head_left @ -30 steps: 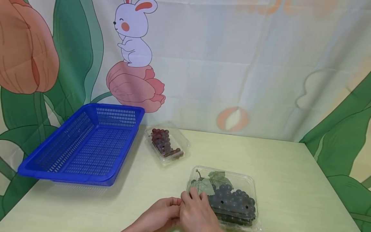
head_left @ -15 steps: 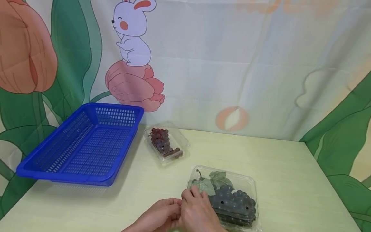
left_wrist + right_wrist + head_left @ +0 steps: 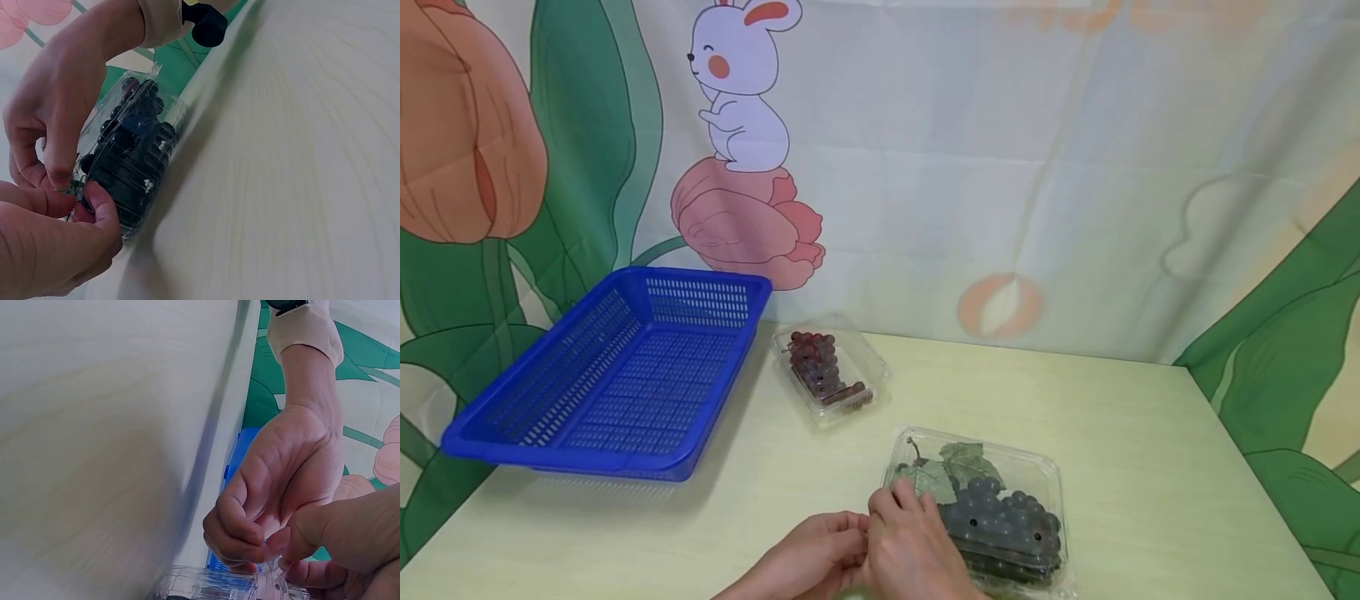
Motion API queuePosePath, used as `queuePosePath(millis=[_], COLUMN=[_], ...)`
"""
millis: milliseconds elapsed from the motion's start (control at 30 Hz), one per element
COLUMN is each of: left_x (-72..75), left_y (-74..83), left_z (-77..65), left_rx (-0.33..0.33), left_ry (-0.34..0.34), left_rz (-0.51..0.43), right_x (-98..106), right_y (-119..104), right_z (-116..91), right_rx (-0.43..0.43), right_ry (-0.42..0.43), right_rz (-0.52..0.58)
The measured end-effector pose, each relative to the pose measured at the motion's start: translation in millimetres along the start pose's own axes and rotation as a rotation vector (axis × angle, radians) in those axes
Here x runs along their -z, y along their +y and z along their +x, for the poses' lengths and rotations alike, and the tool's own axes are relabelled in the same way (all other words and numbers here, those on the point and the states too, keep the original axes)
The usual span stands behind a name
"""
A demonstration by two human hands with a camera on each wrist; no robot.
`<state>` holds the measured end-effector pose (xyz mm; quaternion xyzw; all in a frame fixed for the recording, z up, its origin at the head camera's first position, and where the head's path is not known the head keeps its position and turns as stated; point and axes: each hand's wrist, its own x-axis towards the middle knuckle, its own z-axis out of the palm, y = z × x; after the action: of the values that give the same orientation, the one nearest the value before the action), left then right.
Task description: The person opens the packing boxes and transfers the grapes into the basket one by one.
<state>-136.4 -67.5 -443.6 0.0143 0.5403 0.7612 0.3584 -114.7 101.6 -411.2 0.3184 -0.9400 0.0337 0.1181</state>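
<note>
A clear plastic clamshell box (image 3: 1037, 467) stands on the near part of the table. Dark grapes (image 3: 996, 521) and green leaves (image 3: 928, 479) show through its lid. At its left side my two hands meet, fingertip to fingertip. My left hand (image 3: 816, 554) pinches the edge of the box with thumb and curled fingers, seen from the palm side in the right wrist view. From above, my right hand (image 3: 913, 550) covers the near-left corner, its thumb and fingers pinching the same plastic edge. In the left wrist view, the box (image 3: 134, 144) extends beyond the fingertips.
A blue slotted basket (image 3: 700, 425) stands on the left of the table. Between it and the grape box, farther back, lies a smaller clear box (image 3: 872, 362) with red grapes (image 3: 816, 362). A printed cloth (image 3: 910, 167) with a rabbit and tulips hangs behind the table.
Both hands stay at the left edge of the box, with only slight shifts of the fingers. The box and basket keep their places.
</note>
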Motion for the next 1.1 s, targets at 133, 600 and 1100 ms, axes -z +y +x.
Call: queuePosePath(millis=[133,600,1100], left_x=[-1.4,2.2,-2.3], left_y=[0.1,-0.7,-1.6], left_z=[-0.7,0.8,0.8], left_rx=[-0.001,-0.011,-0.037], left_ry=[0.013,-0.019,0.023], left_rz=[0.004,-0.046,0.020], right_x=[2,3,3], right_y=[0,1,10], right_z=[-1,-4,-12], right_rx=[0.002,0.042,0.158], right_ry=[0.007,0.144,0.227], right_rz=[-0.010,-0.062,-0.114])
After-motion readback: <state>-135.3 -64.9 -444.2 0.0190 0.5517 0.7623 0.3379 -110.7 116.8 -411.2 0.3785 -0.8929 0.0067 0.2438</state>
